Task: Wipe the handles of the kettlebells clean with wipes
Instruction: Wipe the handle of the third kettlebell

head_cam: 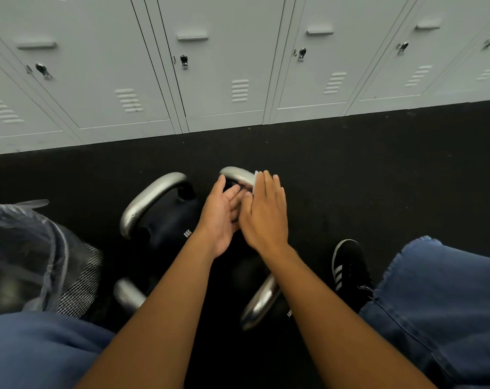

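Several black kettlebells with silver handles stand on the dark floor between my knees. The far right kettlebell's handle (234,174) shows above my hands. My right hand (264,213) lies with straight fingers over that handle and presses a white wipe (256,181) against it; only the wipe's edge shows. My left hand (222,217) is beside it, palm turned inward, fingers relaxed and touching the right hand's palm side. The far left kettlebell (165,220) has its handle (148,202) bare. Two nearer handles (127,294) (262,301) are partly hidden by my forearms.
A mesh waste bin with a clear plastic liner (38,254) stands at the left. Grey lockers (224,66) line the wall ahead. My black shoe (349,269) and blue-jeaned knees (440,304) frame the kettlebells.
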`<state>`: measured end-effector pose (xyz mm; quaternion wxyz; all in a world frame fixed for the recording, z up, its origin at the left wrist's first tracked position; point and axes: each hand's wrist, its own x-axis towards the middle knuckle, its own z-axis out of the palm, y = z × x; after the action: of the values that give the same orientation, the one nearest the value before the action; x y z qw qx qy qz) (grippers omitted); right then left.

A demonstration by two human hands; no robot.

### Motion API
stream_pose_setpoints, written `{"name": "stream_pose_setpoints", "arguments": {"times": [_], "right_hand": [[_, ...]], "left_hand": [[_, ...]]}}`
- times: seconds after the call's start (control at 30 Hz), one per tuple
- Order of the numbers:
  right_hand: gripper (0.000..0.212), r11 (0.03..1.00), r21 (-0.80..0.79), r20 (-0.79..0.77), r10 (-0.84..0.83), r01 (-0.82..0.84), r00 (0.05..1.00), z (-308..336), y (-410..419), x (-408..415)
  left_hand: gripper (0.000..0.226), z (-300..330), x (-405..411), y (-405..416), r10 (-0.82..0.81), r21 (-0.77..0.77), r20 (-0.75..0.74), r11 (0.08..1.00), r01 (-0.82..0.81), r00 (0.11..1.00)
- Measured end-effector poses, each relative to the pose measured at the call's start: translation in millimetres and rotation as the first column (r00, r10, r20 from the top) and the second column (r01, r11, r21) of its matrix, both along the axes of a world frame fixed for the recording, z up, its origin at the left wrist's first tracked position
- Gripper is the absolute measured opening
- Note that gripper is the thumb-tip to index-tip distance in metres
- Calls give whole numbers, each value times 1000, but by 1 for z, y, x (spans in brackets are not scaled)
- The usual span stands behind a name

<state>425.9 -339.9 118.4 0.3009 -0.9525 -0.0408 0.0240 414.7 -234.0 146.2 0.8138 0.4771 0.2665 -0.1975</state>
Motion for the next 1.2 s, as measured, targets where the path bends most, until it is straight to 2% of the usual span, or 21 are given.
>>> {"name": "stream_pose_setpoints", "arguments": {"times": [0.1,0.33,0.43,0.57,0.63,0.73,0.8,1.03,1.1,1.2], "right_hand": [[63,996,-73,49,53,-50,997,-2,-1,-7],[55,995,-92,39,-42,46,998,-3,4,13],[60,988,-147,8,49,-47,999,1,13,20],[70,955,-252,64,177,-156,982,-5,4,-4],[69,956,-272,85,135,-107,987,-12,-7,-9],[64,975,-220,101,-1,23,995,-12,-9,4],[59,974,-222,94,-19,40,995,-10,1,17],[70,921,-342,88,230,-187,969,-11,19,2],[69,927,-343,111,201,-152,973,-12,10,-6],[60,959,-285,149,37,7,988,-8,8,6]], "left_hand": [[74,-4,1,4,9,-31,4,999,-9,1000],[72,-5,4,8,34,-77,2,996,-33,999],[67,-6,2,5,38,-127,7,991,-36,999],[69,-12,2,7,77,-173,-7,982,-77,997],[72,-12,4,9,85,-160,-8,983,-86,996],[73,-15,7,12,106,-147,-18,983,-108,994],[73,-16,6,12,109,-159,-22,981,-111,994],[69,-14,6,19,155,-248,-29,956,-157,988],[71,-16,8,22,162,-219,-36,962,-166,986],[71,-16,9,23,159,-178,-48,970,-165,986]]}}
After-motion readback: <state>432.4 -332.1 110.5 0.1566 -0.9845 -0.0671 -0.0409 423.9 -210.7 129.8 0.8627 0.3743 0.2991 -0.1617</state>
